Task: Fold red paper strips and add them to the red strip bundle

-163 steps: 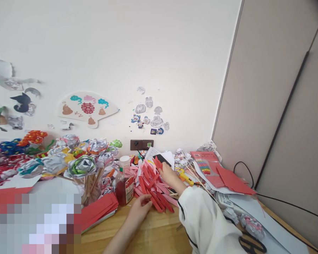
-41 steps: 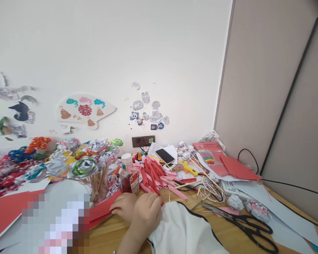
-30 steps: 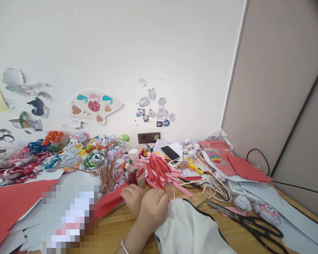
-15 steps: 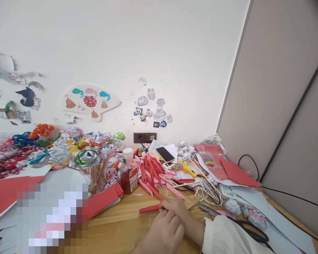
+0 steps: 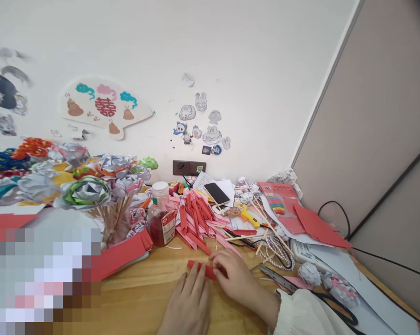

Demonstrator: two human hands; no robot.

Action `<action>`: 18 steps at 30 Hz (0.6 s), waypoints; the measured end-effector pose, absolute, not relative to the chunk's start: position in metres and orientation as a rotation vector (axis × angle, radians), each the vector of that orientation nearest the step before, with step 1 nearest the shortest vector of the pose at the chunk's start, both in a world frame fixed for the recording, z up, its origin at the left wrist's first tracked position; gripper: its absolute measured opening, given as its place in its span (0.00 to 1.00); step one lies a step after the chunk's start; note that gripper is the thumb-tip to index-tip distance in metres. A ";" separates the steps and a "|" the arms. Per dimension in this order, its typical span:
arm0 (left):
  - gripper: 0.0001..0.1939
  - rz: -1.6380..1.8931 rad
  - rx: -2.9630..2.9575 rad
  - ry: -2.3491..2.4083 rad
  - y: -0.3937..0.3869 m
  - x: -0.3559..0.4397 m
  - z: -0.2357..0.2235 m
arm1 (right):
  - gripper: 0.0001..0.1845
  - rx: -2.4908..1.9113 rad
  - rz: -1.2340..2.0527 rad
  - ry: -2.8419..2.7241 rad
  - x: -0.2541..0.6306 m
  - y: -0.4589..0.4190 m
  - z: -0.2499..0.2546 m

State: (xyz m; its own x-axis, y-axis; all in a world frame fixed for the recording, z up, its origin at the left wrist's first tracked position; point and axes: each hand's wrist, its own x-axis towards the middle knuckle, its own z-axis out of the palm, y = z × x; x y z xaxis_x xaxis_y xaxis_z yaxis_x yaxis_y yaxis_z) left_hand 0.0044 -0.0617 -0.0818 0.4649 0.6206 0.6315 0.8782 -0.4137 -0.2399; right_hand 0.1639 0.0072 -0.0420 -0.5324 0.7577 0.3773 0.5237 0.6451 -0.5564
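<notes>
A red paper strip (image 5: 190, 264) lies on the wooden table in front of me. My left hand (image 5: 188, 295) rests across it with the fingers stretched out, pressing it near its middle. At the strip's right end, my right hand (image 5: 233, 274) has its thumb and fingers closed on the paper. Behind both hands is a heap of folded red and pink paper strips (image 5: 196, 216). Scissors (image 5: 276, 278) with black handles lie to the right, partly under my white sleeve.
A jar of red liquid (image 5: 159, 223) stands left of the heap, by a bunch of paper flowers (image 5: 86, 188) and stacked red paper (image 5: 121, 256). At the back are a phone (image 5: 217, 193), a yellow glue gun (image 5: 248, 216) and wooden sticks. Crumpled paper (image 5: 309, 273) sits right.
My hands were close together over the strip; my left hand has moved left and flattened onto it. The strip's right part now shows between the hands. The view has shifted slightly.
</notes>
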 end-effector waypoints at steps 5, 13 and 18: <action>0.23 -0.514 -2.242 -1.249 -0.068 0.000 -0.070 | 0.09 -1.072 0.596 -2.252 0.164 0.009 -0.045; 0.23 -0.442 -2.319 -1.298 -0.069 -0.004 -0.061 | 0.03 -1.209 0.415 -2.249 0.155 0.000 -0.047; 0.24 -0.468 -2.331 -1.336 -0.068 -0.005 -0.068 | 0.07 -1.264 0.510 -2.131 0.151 -0.001 -0.050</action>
